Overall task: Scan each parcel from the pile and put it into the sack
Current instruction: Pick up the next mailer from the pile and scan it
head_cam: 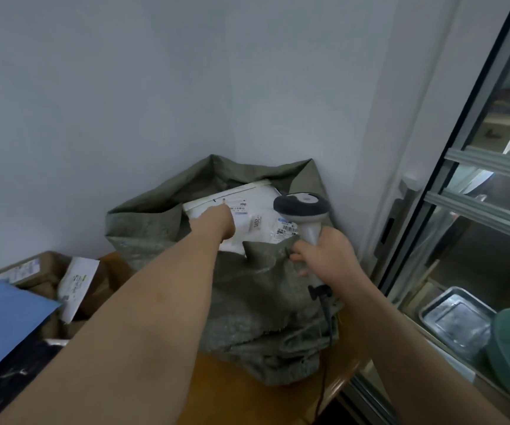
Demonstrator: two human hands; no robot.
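Your left hand [215, 223] is inside the sack [247, 302] mouth on a white parcel [247, 207] — grip not visible. Right hand [328, 256] clamps the scanner [304, 210]. Remaining pile [51, 280] — table's left edge.

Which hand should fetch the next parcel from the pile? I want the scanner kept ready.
Left, probably. The left hand is in the sack on the pile's side; the right hand grips the scanner.
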